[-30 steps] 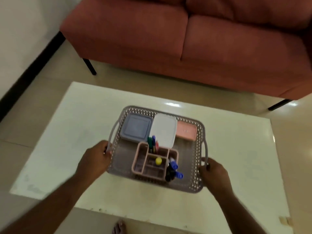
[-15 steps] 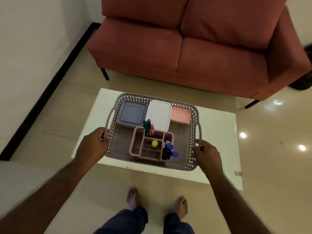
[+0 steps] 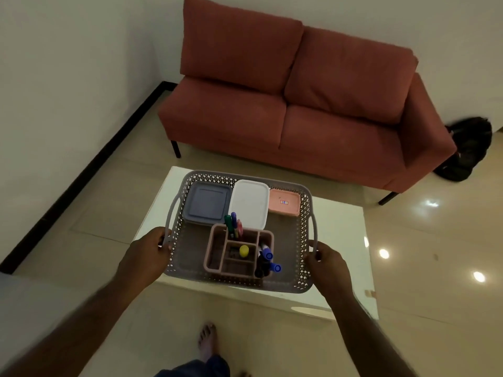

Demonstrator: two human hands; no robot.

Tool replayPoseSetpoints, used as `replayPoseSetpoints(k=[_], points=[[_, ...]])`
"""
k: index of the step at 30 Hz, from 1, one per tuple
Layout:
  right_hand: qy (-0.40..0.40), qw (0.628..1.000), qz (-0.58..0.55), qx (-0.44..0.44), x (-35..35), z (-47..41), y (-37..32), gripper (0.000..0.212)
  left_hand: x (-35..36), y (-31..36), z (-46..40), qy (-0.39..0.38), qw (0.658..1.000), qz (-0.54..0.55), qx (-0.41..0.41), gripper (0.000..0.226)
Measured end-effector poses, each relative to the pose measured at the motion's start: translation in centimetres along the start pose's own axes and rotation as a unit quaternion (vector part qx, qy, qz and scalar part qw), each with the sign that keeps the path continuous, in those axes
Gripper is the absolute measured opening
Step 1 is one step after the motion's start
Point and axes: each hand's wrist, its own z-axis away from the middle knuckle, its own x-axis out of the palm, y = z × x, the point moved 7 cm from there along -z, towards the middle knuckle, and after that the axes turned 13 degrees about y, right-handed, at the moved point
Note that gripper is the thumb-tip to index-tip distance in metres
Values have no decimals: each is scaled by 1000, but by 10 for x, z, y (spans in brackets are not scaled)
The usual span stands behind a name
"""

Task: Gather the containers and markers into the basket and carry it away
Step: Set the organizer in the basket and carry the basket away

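A grey perforated basket (image 3: 301,276) hangs in the air above the white table's near edge. My left hand (image 3: 144,257) grips its left handle and my right hand (image 3: 328,263) grips its right handle. Inside, along the far side, lie a blue-lidded container (image 3: 206,204), a white-lidded container (image 3: 249,202) and a pink container (image 3: 284,201). A pink divided organizer (image 3: 217,263) stands at the near side. It holds green, blue and red markers (image 3: 233,223) upright, a yellow-capped marker (image 3: 244,251) and blue-capped markers (image 3: 268,261) leaning right.
The low white table (image 3: 337,240) stands below and beyond the basket. A red two-seat sofa (image 3: 299,104) lines the wall behind it. A dark bag (image 3: 468,148) lies on the floor at the sofa's right. A white wall with black skirting runs along the left. My bare foot (image 3: 206,341) shows below.
The basket has risen off the table with both hands on its handles. The view has pulled up and back, so the table looks smaller and the whole sofa shows.
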Motion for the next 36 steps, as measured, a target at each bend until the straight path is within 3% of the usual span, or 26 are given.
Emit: replayPoseSetpoints(k=[7,15,30,36], points=[[-51,999,-9,-7,15,49,13,32,-24,-45,60,-9,998,-9,-57,15],[-119,993,-10,8,64,127,27,35,-43,-141,122,-34,989,9,-142,31],[-186,976,36,110,259,282,57,34,-51,-385,139,-165,956,3,-242,55],[-218,961,66,160,354,312,114,35,-4,-475,133,-209,925,20,-318,54]])
